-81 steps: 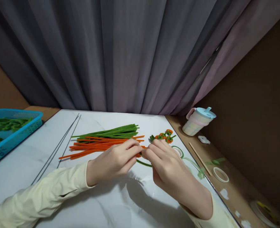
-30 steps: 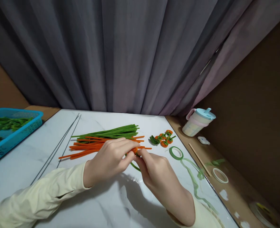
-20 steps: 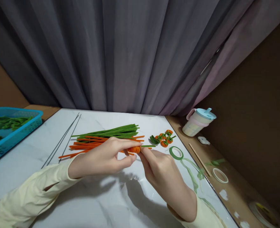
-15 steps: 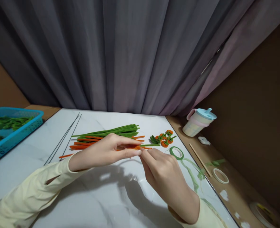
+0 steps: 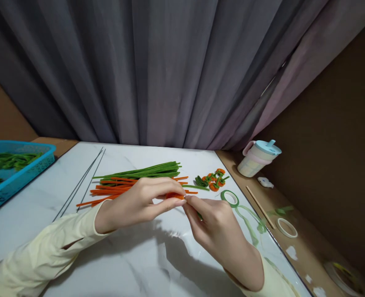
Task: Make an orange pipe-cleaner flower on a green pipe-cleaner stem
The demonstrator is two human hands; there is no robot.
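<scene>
My left hand (image 5: 142,201) pinches a small coil of orange pipe cleaner (image 5: 174,196) between thumb and fingers. My right hand (image 5: 215,227) meets it fingertip to fingertip and grips a green pipe cleaner (image 5: 199,215) that runs from the coil down under its fingers. Both hands hover just above the white marble tabletop (image 5: 133,264). Behind them lies a pile of straight orange and green pipe cleaners (image 5: 133,179). Several finished orange-and-green pieces (image 5: 212,180) lie to the right of that pile.
A roll of green tape (image 5: 230,198) trails a loose strip toward the table's right edge. Thin wires (image 5: 80,183) lie at the left. A blue basket (image 5: 12,173) holds green pieces. On the brown ledge are a lidded cup (image 5: 258,158), a wooden stick (image 5: 259,206) and a white ring (image 5: 287,227).
The hands stayed together over the same spot. The green stem, sticking out to the right half a second ago, now runs down under my right fingers; the orange coil turned slightly.
</scene>
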